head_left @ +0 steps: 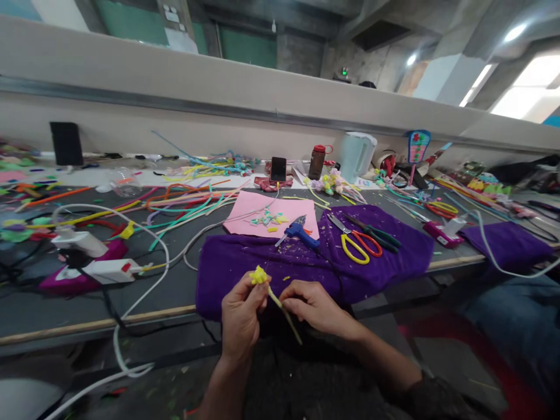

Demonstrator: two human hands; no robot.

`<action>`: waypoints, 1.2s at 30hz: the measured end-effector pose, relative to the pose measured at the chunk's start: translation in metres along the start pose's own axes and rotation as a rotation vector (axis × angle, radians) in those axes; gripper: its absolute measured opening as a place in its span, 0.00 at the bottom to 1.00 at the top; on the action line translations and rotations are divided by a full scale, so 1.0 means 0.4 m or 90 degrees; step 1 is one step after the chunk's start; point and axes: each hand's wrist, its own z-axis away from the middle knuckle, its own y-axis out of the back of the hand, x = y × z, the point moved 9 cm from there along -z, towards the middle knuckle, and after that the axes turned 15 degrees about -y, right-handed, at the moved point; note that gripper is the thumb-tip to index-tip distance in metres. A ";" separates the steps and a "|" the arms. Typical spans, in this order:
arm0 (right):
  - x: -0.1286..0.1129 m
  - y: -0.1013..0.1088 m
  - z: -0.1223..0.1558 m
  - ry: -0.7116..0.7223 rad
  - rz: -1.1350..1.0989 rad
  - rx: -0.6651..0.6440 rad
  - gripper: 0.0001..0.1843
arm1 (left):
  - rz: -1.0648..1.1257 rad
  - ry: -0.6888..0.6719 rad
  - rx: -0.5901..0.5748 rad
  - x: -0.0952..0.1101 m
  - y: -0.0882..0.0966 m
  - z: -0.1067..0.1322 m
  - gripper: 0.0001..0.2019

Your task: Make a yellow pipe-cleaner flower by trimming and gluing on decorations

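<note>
My left hand (243,312) pinches a small yellow pipe-cleaner flower (259,275) just under its bloom. From it a pale yellow-green stem (286,318) slants down to the right. The thumb and fingers of my right hand (312,304) are closed on this stem, a little below the bloom. Both hands are in front of a purple cloth (236,256) at the table's edge. On the cloth lie a blue glue gun (301,231), scissors with red and yellow handles (356,240) and dark green-handled pliers (380,236).
Small clippings lie on a pink sheet (245,213). Loose pipe cleaners (188,210) spread to the left, near a power strip (105,271) and a looping white cable (164,256). Behind stand a phone (278,169), a brown bottle (317,162) and a pale blue jug (356,156).
</note>
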 end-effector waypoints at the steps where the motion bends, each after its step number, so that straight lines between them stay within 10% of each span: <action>1: 0.004 0.003 0.004 -0.008 0.006 -0.001 0.07 | -0.002 0.003 -0.006 0.000 -0.003 0.000 0.05; 18: -0.012 0.023 0.000 0.024 -0.061 0.081 0.04 | -0.025 0.018 -0.085 0.002 -0.030 0.008 0.05; 36: 0.008 -0.031 -0.049 -0.141 -0.396 -0.079 0.08 | 0.027 0.085 -0.135 -0.006 -0.056 0.013 0.07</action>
